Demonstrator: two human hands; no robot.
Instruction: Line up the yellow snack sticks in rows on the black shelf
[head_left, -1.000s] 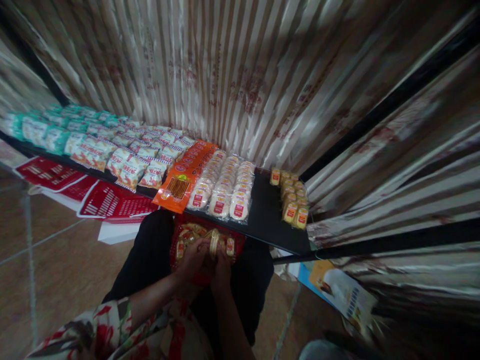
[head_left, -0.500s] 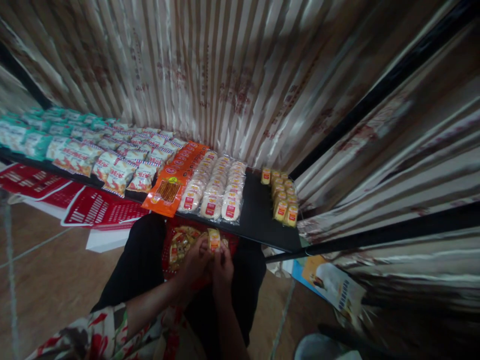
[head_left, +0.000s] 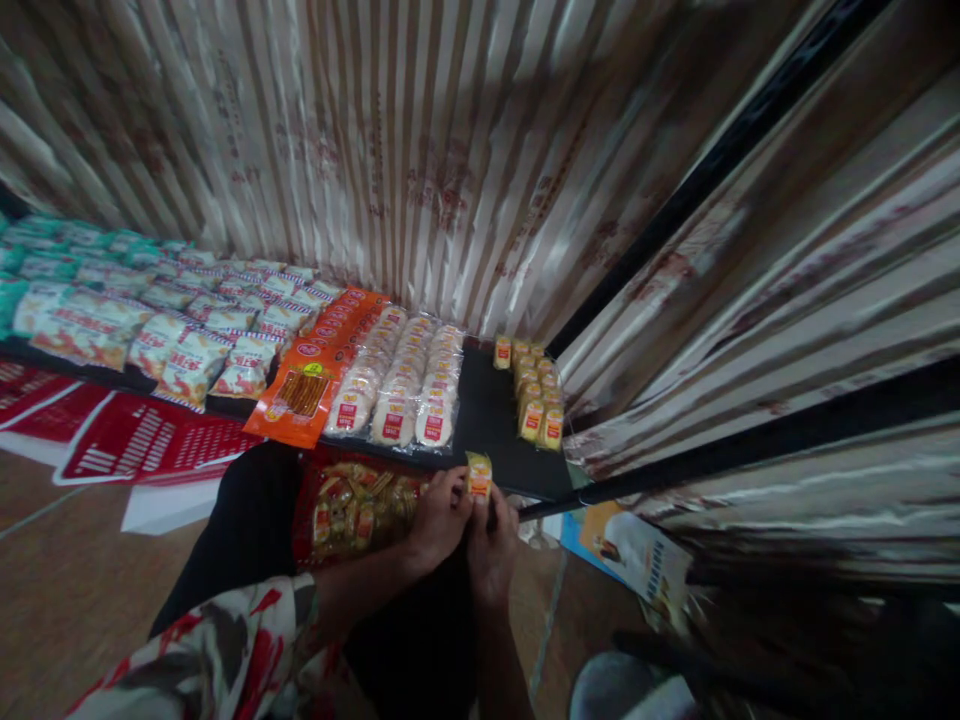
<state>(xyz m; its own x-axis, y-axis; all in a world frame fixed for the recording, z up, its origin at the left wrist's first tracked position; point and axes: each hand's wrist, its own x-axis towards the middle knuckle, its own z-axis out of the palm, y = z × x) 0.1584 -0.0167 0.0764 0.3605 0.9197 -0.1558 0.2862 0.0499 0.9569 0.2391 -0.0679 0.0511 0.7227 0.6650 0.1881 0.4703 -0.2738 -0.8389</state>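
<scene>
Step in hand: a small snack pack (head_left: 479, 475) is held up just over the front edge of the black shelf (head_left: 491, 420). By the look of it, the pack is being carried from the red bag toward the shelf.

Left hand (head_left: 441, 515): the fingers are bent and pressed on the left side of the small snack pack. The pack is pinched at its lower part.

Right hand (head_left: 491, 540): the fingers are curled up to the pack from below and from the right. The pack is pinched by this hand too.

Where the pack is: it is held upright between both hands, above the fingertips. It is near the bare dark part of the shelf, and well short of the little yellow packs (head_left: 534, 392) laid in two short rows farther back.

Red bag (head_left: 352, 500): it is kept on the lap, just left of the hands. More packs of the same kind are seen inside.

Beside it on the shelf: three rows of round rice crackers (head_left: 401, 385) are laid left of the bare part, then an orange packet (head_left: 315, 372).

Next move: a flat, bare spot on the shelf would be needed, and a gentle letting go by both hands.
</scene>
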